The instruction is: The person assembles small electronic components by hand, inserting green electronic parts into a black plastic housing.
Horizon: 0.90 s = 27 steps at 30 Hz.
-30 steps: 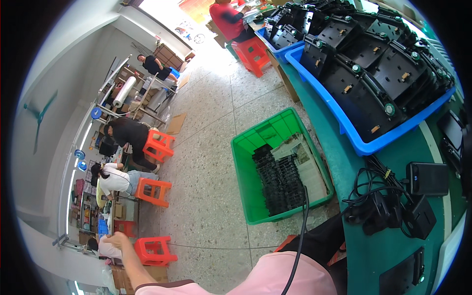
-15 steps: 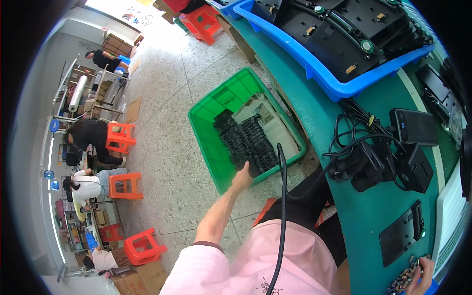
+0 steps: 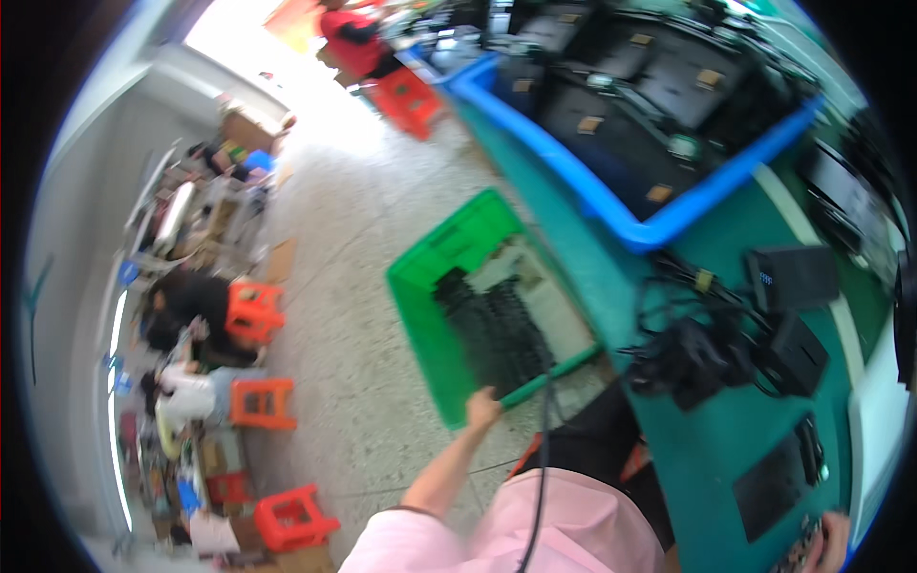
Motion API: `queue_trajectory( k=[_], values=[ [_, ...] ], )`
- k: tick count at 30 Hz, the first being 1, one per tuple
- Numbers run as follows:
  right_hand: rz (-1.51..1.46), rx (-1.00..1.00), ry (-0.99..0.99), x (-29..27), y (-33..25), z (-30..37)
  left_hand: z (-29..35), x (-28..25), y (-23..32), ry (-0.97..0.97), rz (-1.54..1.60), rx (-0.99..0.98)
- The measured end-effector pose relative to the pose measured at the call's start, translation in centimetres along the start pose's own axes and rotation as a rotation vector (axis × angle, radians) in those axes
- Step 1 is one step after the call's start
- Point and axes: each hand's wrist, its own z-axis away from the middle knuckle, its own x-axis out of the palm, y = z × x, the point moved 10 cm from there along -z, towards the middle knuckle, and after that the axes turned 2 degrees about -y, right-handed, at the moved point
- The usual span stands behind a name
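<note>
My left hand (image 3: 484,409) is at the near rim of a green plastic bin (image 3: 425,368) on the floor, beside the black plastic parts (image 3: 497,329) stacked in it. Motion smears its fingers, so I cannot tell whether they grip a part. Down at the lower right, my right hand (image 3: 833,546) rests by a pile of small metal pieces (image 3: 800,552) on the green table. Its fingers are bent and partly blurred; what they hold, if anything, does not show. A flat black panel (image 3: 770,489) with a rounded bar lies just beyond that pile.
A blue tray (image 3: 626,229) full of black panels stands on the green tabletop (image 3: 673,430). Black cables and adapters (image 3: 697,358) lie nearer. One black cable (image 3: 546,430) hangs before me. Red stools (image 3: 263,403) and seated people line the left side.
The whole view has shifted, with the bin and table sitting lower in the picture. My left hand has drawn back from the black parts toward the bin's near rim. My right hand stays by the pile.
</note>
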Motion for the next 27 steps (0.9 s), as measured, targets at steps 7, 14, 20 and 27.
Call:
queue_trajectory(
  k=[7, 14, 20, 27],
  values=[
    [-0.466, 0.096, 0.142, -0.9, 0.5, -2.7, 11.1, -14.1, 18.2, -0.169, 0.089, 0.928],
    [-0.649, 0.2, 0.073, -0.4, 2.3, -2.2, 37.1, -15.5, 43.6, -0.67, 0.38, 1.961],
    [-0.714, 0.281, -0.001, 1.8, 3.7, -1.2, 42.5, -10.4, 54.0, -0.465, 0.364, 2.143],
    [-0.802, 0.26, 0.004, 2.2, 2.9, -1.6, 38.5, -5.2, 57.1, -0.185, 0.052, 1.937]
  ],
)
